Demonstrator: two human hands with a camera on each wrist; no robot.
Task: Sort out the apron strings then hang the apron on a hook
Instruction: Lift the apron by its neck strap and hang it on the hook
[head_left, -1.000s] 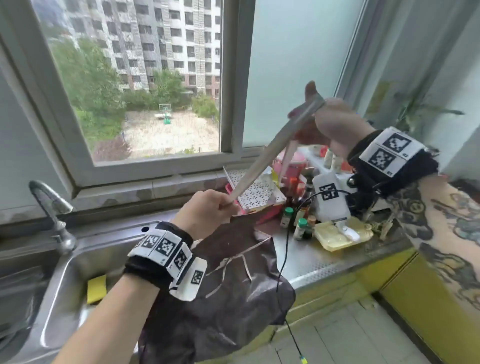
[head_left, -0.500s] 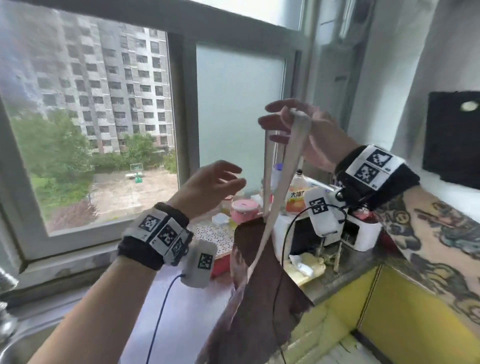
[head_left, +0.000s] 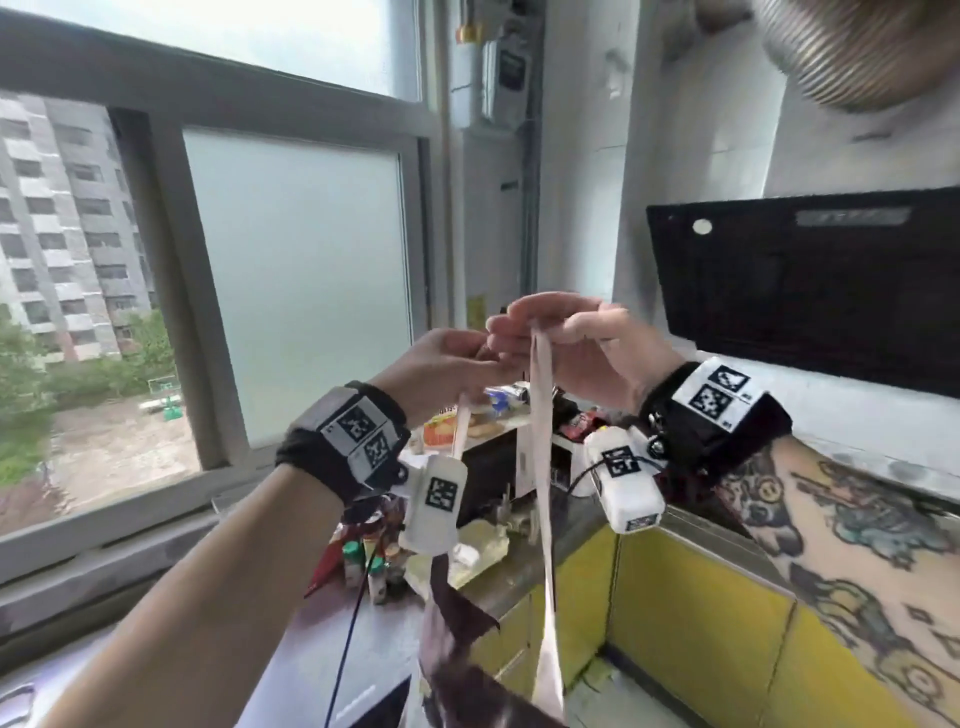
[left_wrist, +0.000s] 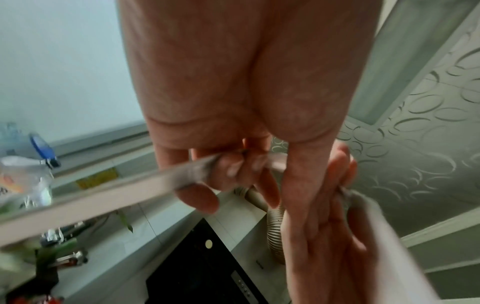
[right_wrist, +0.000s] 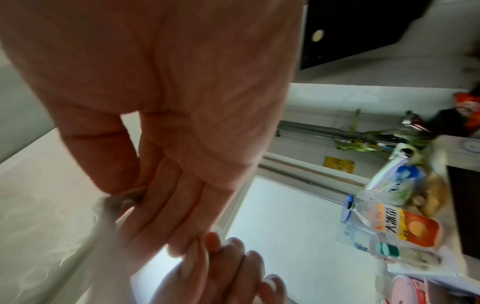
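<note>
The window (head_left: 291, 291), with its frosted pane, fills the left half of the head view. The black range hood (head_left: 810, 291) sits at the right, and the ribbed duct (head_left: 841, 52) is in the upper right corner. Along the lower right run the yellow cabinets (head_left: 696, 634) under the counter (head_left: 519, 566), which is crowded with bottles and packets at frame centre.

The dark brown apron (head_left: 457, 654) hangs at the bottom centre, its lower part cut off by the frame edge. Two pale apron strings (head_left: 541, 467) rise from it to the hands at mid-frame, the longer one running nearly straight up.

The right hand (head_left: 582, 353) has its grip closed on the top of the long string, pinched between thumb and fingers. The left hand (head_left: 441, 369), just left of it with fingertips touching, curls its fingers (left_wrist: 233, 170) round the other string, which crosses the left wrist view as a blurred band.
</note>
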